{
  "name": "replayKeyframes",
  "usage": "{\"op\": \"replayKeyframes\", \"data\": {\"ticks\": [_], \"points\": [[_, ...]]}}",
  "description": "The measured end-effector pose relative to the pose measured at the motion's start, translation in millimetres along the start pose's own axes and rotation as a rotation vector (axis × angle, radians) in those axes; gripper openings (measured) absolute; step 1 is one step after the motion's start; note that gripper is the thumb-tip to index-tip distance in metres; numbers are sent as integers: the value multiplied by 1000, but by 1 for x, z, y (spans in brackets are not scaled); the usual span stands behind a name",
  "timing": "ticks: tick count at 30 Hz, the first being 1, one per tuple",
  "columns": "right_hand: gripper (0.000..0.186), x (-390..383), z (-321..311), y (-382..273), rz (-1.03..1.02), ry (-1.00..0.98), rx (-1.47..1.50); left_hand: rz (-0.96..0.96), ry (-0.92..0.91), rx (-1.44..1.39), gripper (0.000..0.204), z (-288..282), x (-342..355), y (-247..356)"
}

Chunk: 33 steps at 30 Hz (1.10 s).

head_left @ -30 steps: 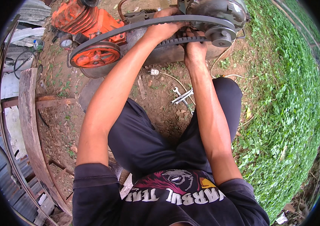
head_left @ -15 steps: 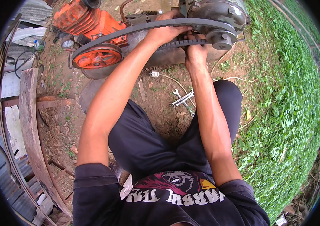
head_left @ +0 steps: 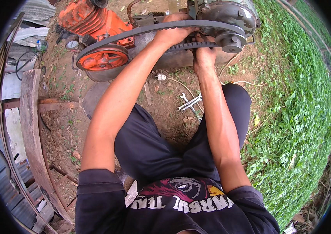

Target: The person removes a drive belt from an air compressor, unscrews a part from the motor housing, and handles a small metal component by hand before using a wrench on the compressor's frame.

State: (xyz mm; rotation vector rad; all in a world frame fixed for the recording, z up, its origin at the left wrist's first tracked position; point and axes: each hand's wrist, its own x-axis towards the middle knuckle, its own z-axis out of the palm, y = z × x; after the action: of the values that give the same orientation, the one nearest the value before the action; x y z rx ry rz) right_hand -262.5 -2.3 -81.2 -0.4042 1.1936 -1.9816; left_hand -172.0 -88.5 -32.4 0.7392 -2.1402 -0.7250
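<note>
A black ribbed belt [head_left: 142, 26] loops between an orange flywheel [head_left: 103, 59] and the grey pulley [head_left: 231, 42] of a dark electric motor [head_left: 225, 13]. My left hand [head_left: 171, 33] reaches in behind the upper run near the motor's mount, fingers partly hidden and bent. Just below, my right hand [head_left: 204, 54] is at the lower run beside the motor pulley, its fingers curled in among dark parts; what either hand grips is unclear. Crossed wrenches [head_left: 188, 103] lie on the dirt between my legs, below a white plug [head_left: 161, 77].
The orange compressor head [head_left: 91, 19] stands on a metal tank [head_left: 150, 60], with a gauge [head_left: 72, 44] at its left. A weathered plank [head_left: 31, 128], rusty frame and corrugated sheets [head_left: 31, 11] line the left side. Low green plants [head_left: 294, 128] cover the ground at right.
The compressor and both hands sit very slightly farther right in the picture than before. The hands keep much the same positions among the belt and motor parts.
</note>
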Motion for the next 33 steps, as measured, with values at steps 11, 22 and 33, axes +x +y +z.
{"op": "replayKeyframes", "data": {"ticks": [11,22,33], "points": [[12,3,-1,3,-35,6,8,116,20,47,21,2,4,-7],[13,2,0,4,-27,-3,-15,145,-14,75,22,0,8,-10],[9,4,-2,4,-16,-11,2,212,137,150,15,11,7,-8]]}}
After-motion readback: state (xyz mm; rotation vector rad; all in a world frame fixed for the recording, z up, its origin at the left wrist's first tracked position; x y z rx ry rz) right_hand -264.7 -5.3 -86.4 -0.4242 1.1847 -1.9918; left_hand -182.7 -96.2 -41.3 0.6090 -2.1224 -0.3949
